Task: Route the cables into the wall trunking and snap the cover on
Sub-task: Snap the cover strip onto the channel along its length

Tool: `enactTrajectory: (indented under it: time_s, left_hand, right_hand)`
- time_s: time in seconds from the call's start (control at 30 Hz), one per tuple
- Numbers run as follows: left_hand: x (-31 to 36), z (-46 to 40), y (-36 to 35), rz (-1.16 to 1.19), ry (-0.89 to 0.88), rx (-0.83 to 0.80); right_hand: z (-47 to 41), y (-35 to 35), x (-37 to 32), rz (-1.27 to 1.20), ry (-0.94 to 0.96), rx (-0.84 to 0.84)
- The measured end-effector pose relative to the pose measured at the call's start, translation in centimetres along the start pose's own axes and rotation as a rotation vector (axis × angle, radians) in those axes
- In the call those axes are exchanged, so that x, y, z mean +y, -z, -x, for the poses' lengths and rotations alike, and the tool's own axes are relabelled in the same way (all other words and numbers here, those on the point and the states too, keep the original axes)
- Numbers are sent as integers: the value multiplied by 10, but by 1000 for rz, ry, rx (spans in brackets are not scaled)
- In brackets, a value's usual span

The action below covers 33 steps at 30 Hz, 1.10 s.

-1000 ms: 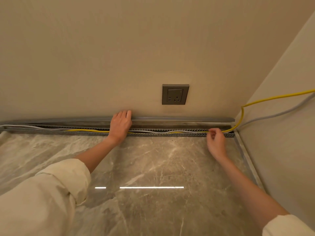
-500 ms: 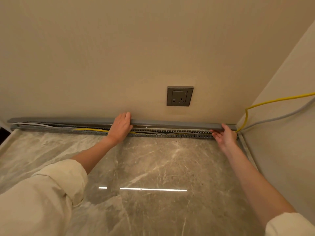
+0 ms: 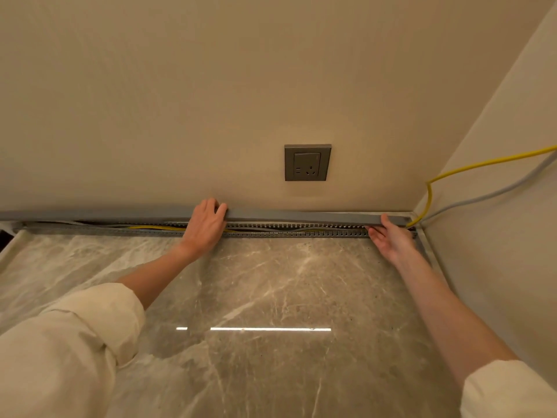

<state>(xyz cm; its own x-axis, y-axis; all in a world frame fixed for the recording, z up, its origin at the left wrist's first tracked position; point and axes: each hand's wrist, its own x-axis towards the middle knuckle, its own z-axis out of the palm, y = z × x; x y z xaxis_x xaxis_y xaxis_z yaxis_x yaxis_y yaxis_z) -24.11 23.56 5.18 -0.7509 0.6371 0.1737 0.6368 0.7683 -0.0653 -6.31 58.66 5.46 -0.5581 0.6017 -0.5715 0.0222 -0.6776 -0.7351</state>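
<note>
Head view: socket (image 3: 307, 162) above cover (image 3: 301, 214); marble floor (image 3: 271, 282) below.

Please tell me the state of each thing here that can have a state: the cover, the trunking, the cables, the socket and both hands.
cover: held over the trunking, not snapped on
trunking: open, slotted wall showing
yellow cable: partly in the trunking, rising out at the right corner
grey cable: same route, out at the right corner
socket: nothing plugged in
left hand: grips the cover near its middle
right hand: holds the cover's right end
</note>
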Motion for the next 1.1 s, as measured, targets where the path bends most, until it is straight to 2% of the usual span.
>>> enactTrajectory:
  time_s: [0.23,0.47,0.63,0.8,0.9,1.0,1.1]
  left_hand:
    - [9,-1,-16,43,27,-94]
    - [107,-40,-4,247,-315,-153]
    - [188,-78,1,244,-441,-305]
    - [233,-92,-6,435,-369,-297]
    - [241,-93,-11,541,-296,-284]
    - [243,-93,-14,587,-224,-267]
    - [248,-91,-17,581,-183,-248]
  right_hand:
    - [-7,6,6,41,2,-39]
    - [-11,17,5,110,-2,-98]
    - [-17,29,4,252,-24,-98]
    - [-26,38,1,267,-97,-145]
    - [-28,40,3,319,-79,-125]
    - [-28,42,6,386,0,-37]
    - [-29,46,7,455,110,127]
